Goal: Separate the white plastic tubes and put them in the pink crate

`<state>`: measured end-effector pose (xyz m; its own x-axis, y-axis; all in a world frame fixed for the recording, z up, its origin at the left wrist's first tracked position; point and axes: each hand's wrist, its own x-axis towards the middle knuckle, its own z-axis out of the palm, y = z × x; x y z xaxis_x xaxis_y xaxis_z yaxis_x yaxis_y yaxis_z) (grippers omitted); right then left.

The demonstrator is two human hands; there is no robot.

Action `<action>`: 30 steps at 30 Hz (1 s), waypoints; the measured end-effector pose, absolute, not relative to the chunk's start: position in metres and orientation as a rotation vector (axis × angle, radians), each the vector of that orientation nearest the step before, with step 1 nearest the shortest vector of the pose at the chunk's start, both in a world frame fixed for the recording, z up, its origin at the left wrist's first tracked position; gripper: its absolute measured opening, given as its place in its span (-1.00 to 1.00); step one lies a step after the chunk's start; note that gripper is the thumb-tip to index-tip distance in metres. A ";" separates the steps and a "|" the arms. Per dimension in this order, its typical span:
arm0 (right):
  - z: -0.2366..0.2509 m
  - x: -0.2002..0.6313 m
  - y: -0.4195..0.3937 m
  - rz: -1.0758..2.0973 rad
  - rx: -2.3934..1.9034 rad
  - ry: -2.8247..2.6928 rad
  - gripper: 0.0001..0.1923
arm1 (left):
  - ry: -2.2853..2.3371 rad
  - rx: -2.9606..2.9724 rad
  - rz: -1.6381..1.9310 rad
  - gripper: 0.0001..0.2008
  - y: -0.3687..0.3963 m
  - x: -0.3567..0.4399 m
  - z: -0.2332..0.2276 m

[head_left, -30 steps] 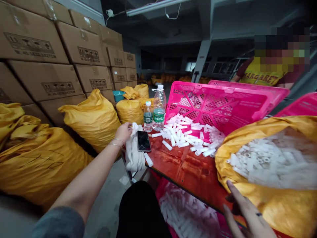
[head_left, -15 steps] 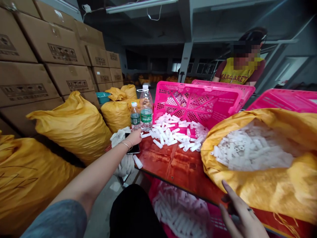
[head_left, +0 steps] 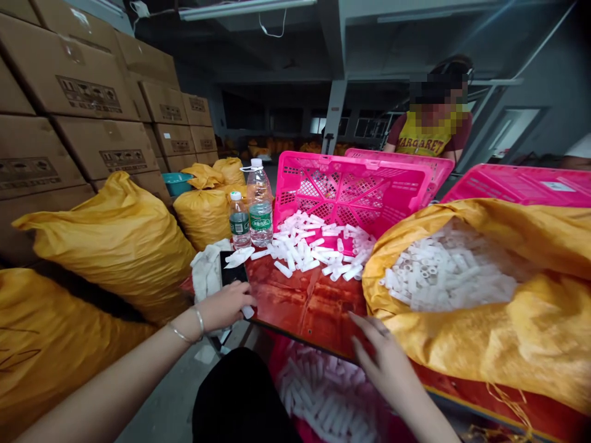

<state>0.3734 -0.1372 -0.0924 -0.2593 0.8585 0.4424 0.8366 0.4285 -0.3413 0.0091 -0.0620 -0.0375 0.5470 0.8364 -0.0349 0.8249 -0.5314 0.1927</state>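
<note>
Red table [head_left: 318, 307] edge under left hand [head_left: 226, 304], beside phone [head_left: 232, 274].

Under your left hand [head_left: 226, 306] there's a black phone [head_left: 232, 274], flat on its back at the table's near left corner, screen up and dark, its near end covered by your fingers. It sits half on a crumpled white cloth [head_left: 206, 272] that hangs over the table edge. Poking out from under that hand is a single white tube [head_left: 248, 312], lying right at the table's edge. Just in front of your right hand [head_left: 383, 363], a loose heap of short white tubes [head_left: 314, 246] lies scattered every which way on the red tabletop.
</note>
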 end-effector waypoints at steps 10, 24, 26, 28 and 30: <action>-0.066 0.355 -0.004 -0.081 -1.829 -2.106 -0.64 | 1.449 1.992 1.017 -0.82 -0.102 0.042 -0.065; -0.078 0.351 -0.052 0.010 -1.491 -2.185 -0.59 | 1.015 0.934 1.009 -0.72 -0.093 0.153 -0.087; -0.077 0.350 -0.072 0.064 -1.448 -2.199 -0.54 | 0.956 0.871 1.061 -0.73 -0.090 0.163 -0.084; -0.070 0.349 -0.091 0.160 -1.387 -2.249 -0.52 | 0.896 0.840 1.081 -0.70 -0.089 0.170 -0.080; -0.059 0.350 -0.106 0.307 -1.333 -2.309 -0.57 | 0.856 0.897 1.057 -0.67 -0.092 0.174 -0.075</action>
<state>0.3501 -0.1059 -0.0590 -0.4290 0.8611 0.2729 0.7600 0.5074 -0.4062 0.1741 -0.0916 -0.0753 0.2624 0.9538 -0.1460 -0.3414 0.2333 0.9105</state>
